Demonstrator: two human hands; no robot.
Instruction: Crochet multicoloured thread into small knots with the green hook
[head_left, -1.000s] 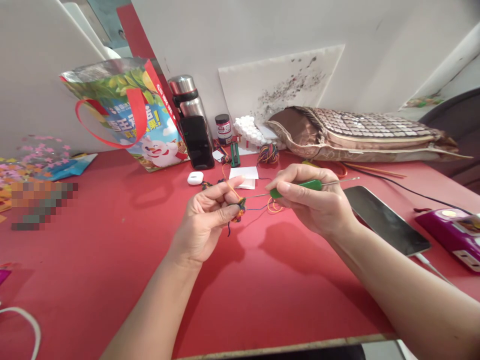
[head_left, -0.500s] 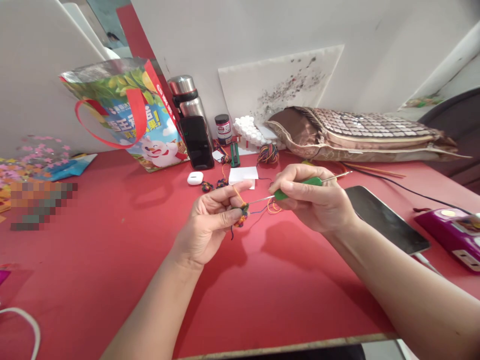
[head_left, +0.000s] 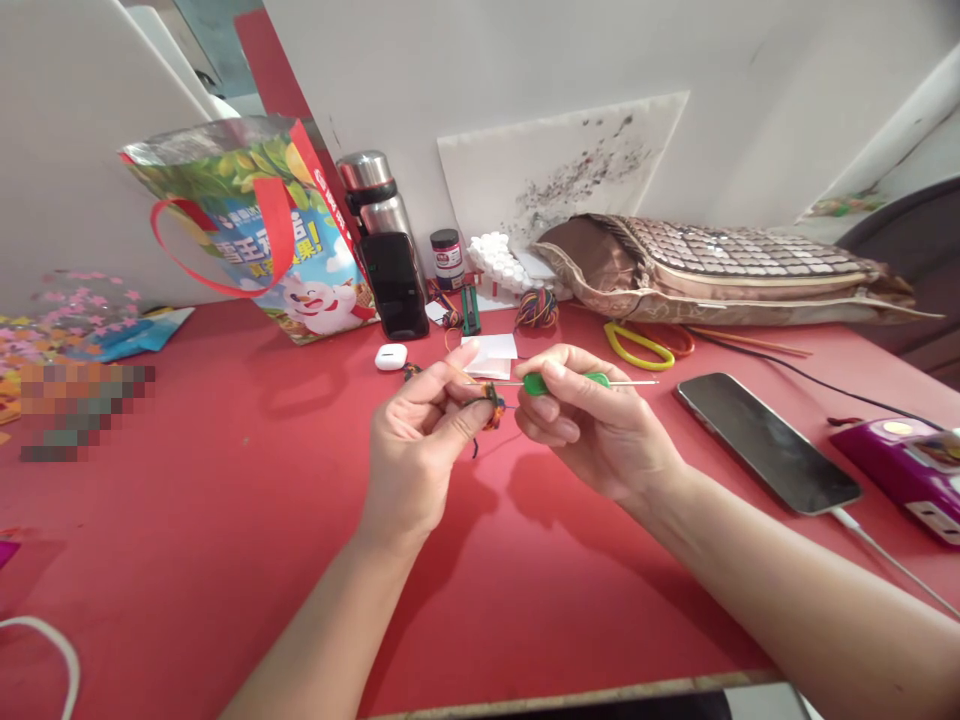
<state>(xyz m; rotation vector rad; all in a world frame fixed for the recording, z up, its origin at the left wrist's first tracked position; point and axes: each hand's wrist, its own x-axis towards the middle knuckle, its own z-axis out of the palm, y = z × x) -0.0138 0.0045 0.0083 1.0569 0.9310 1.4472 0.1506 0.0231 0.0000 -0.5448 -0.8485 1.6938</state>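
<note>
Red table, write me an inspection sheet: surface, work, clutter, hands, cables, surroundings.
Surface: red table, hand shadows on it.
Work: multicoloured yarn piece; green-handled hook, shaft at the piece; yarn ball behind.
Clutter: bag, flask, jar, white case, upright phone, flat phone.
Left hand: pinches the yarn piece.
Right hand: grips the hook.
Cables: white cable plugged into the flat phone; dark cable beyond it; second white cable at near left.
Surroundings: pale wall, dark-speckled panel against it.

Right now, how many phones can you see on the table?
2. One phone stands in front of the metal bottle; the other phone lies flat, right of the right hand. More could be hidden, perhaps under the blurred patch at far left.
</note>
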